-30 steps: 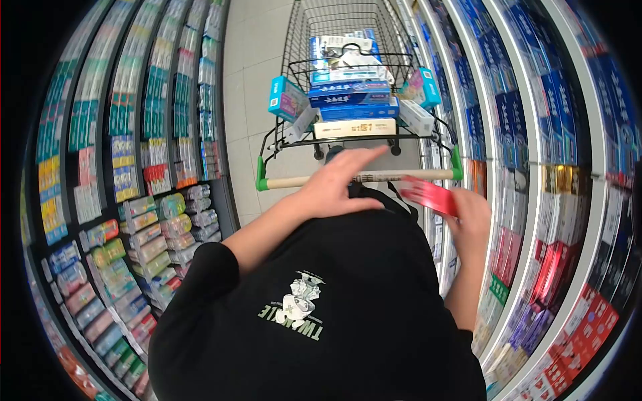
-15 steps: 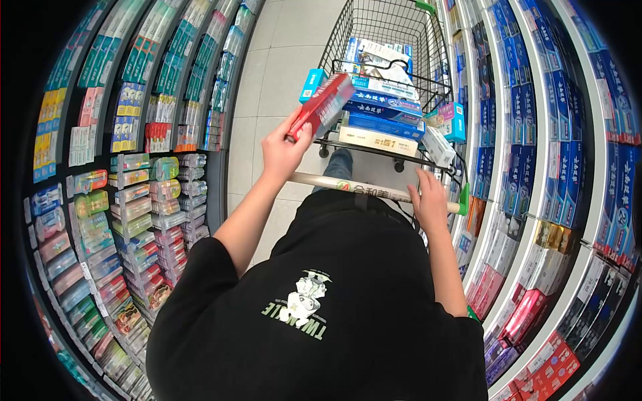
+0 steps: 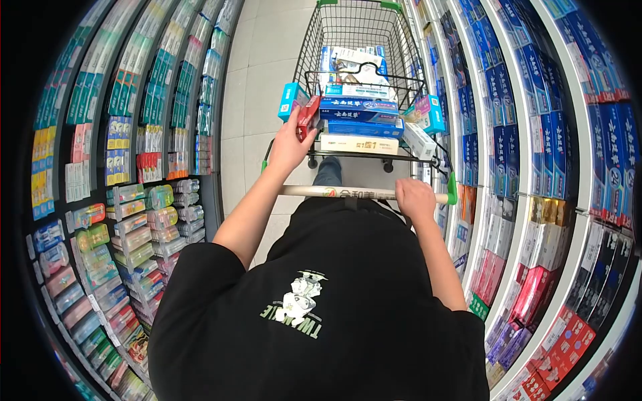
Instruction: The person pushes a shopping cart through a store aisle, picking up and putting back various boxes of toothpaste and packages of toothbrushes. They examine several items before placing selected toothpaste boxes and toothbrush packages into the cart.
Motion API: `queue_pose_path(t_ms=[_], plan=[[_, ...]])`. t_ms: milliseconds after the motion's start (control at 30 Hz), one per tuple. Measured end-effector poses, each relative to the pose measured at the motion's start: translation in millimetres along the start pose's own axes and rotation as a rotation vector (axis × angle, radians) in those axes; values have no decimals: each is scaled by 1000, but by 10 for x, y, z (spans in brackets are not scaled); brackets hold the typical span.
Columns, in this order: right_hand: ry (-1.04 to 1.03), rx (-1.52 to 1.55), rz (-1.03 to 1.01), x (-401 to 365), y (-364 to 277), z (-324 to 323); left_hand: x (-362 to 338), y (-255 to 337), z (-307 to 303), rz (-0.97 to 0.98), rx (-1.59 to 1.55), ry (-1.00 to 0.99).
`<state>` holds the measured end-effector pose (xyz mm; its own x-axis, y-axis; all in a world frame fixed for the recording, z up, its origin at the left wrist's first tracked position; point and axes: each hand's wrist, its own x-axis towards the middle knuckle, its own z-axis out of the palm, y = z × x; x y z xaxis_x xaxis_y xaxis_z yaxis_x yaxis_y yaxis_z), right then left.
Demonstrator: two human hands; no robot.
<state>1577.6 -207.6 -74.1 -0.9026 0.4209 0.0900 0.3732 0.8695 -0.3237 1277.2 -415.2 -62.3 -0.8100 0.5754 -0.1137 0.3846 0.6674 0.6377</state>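
Observation:
My left hand (image 3: 293, 142) grips a red box (image 3: 308, 115) at the left side of the cart's child-seat shelf, beside a teal box (image 3: 292, 100). The red box stands tilted against a stack of blue boxes (image 3: 358, 109). A cream box (image 3: 360, 144) lies at the near end of that stack. My right hand (image 3: 415, 198) is closed around the cart handle (image 3: 374, 194), near its green right end. A white box (image 3: 420, 141) and a teal and purple box (image 3: 426, 113) lean at the shelf's right side.
The wire shopping cart (image 3: 358, 30) holds more boxes in its basket (image 3: 352, 63). Shelves of teal boxes and hanging packs (image 3: 137, 220) line the left. Tall shelves of blue boxes (image 3: 515, 93) run close along the right. A tiled floor (image 3: 257, 50) lies between.
The red box has moved from above the cart down to the left of the blue stack, still in my left hand. My right hand has closed on the handle.

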Motion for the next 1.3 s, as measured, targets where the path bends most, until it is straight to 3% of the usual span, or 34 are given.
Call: queue_pose_path(t_ms=[67, 100, 200, 233, 333, 400, 500, 733, 800, 867, 1033, 1167, 1300], plan=[[-13, -4, 1, 2, -14, -22, -55, -1, -35, -50, -3, -1], [-20, -8, -1, 11, -14, -32, -124, -14, -5, -12, 34, 111], [-36, 2, 7, 26, -4, -51, -388, -62, -31, 297, 288, 414], [-40, 8, 13, 32, 1, -51, -496, -38, -23, 345, 271, 427], [-55, -2, 39, 32, 12, -24, -735, 37, 36, 211, 187, -62], [2, 5, 26, 37, 6, -17, -649, 250, -55, -55, 403, -439], [59, -4, 5, -2, 20, -1, -552, 151, 17, -65, 221, -451], [303, -101, -43, -230, 38, 15, -514, -75, 97, -48, 179, -646], [278, -130, 121, -493, 38, 40, -550, -71, 138, -58, 165, -679], [327, -65, 163, -717, 60, 83, -578, -151, 238, -56, 148, -693], [202, -32, 215, -959, 21, -37, -836, -123, 246, -8, -64, -750], [144, -62, 224, -1188, -37, -79, -1214, -50, 158, 311, 169, -725], [119, -39, 231, -1439, -106, -87, -1622, 180, 38, 440, 285, -601]])
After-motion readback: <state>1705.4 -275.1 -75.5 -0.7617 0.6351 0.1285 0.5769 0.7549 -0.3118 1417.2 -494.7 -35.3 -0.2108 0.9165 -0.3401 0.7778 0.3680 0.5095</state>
